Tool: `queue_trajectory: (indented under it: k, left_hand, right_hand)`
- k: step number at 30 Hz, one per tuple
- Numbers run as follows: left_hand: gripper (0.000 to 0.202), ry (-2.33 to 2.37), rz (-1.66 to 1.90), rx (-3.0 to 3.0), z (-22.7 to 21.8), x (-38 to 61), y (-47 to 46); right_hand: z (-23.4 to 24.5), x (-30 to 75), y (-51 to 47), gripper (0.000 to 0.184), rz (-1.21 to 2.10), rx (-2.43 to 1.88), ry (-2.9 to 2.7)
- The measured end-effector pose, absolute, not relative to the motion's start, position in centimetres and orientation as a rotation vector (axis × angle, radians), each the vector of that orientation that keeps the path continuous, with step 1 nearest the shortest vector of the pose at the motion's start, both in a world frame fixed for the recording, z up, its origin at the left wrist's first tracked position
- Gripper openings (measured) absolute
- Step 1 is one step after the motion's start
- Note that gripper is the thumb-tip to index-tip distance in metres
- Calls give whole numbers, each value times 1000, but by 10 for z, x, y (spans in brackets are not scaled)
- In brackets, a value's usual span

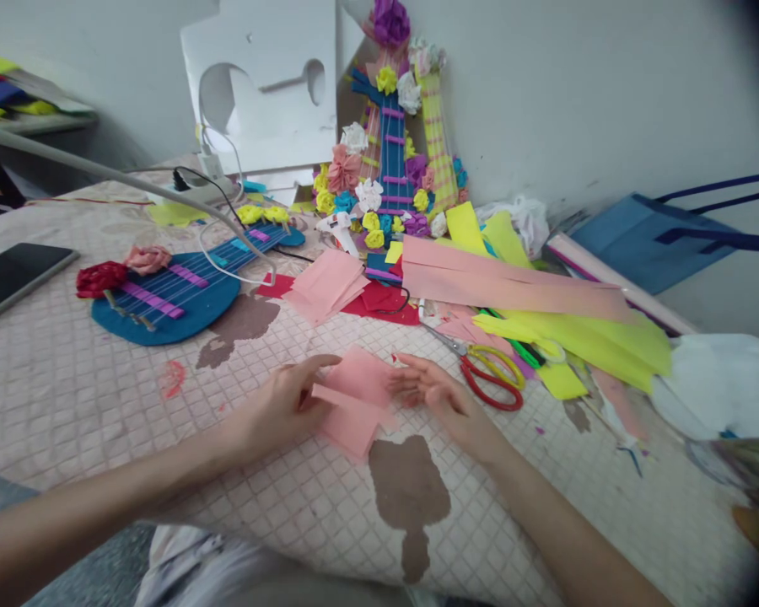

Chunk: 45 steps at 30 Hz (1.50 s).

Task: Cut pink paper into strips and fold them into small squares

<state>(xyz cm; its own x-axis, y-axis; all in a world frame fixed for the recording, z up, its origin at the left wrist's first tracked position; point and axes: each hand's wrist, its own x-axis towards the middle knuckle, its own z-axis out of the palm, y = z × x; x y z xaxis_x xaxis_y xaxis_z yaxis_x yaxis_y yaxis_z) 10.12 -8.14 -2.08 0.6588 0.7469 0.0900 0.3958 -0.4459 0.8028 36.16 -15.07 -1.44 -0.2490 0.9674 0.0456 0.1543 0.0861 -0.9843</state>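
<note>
Both my hands are on pink paper squares [356, 396] lying on the patterned table cover [69, 379] in front of me. My left hand [286, 403] pinches the left edge of the paper, thumb on top. My right hand [435, 394] grips the right edge with curled fingers. The top square is partly lifted over a second pink piece beneath it.
Red and yellow scissors [490, 375] lie just right of my right hand. A stack of pink squares [325, 285], long pink strips [506, 287] and yellow paper [582, 337] lie behind. A blue felt guitar [177, 295], a glue gun [341, 229], a phone [13, 276] and a paper-flower guitar display [392, 152] stand further back.
</note>
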Motion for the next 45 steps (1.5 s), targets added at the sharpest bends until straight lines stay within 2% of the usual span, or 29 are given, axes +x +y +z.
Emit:
queue_trajectory:
  k: [4, 9, 15, 19, 23, 34, 45]
  left_hand:
    - [57, 987, 573, 2163, -24, 104, -83]
    - [73, 855, 554, 2157, -21, 100, -82]
    - [64, 842, 498, 2104, -13, 97, -81]
    - [67, 828, 483, 2163, -17, 96, -81]
    - [72, 857, 559, 2169, -25, 94, -84]
    - [67, 986, 696, 2289, -26, 97, -90]
    - [63, 1039, 654, 2386, -33, 94, -92]
  right_hand:
    - [-19, 362, -150, 53, 1316, -1170, -1419]
    - [-19, 364, -141, 45, 1329, -1266, -1383]
    - [-16, 358, -117, 49, 1259, -1348, -1446]
    - [-13, 346, -108, 51, 1144, -1378, -1530]
    - [-12, 341, -109, 47, 1059, -1439, -1586]
    - [-17, 340, -111, 42, 894, -1530, -1664]
    - [-21, 334, -113, 49, 699, -1655, -1745]
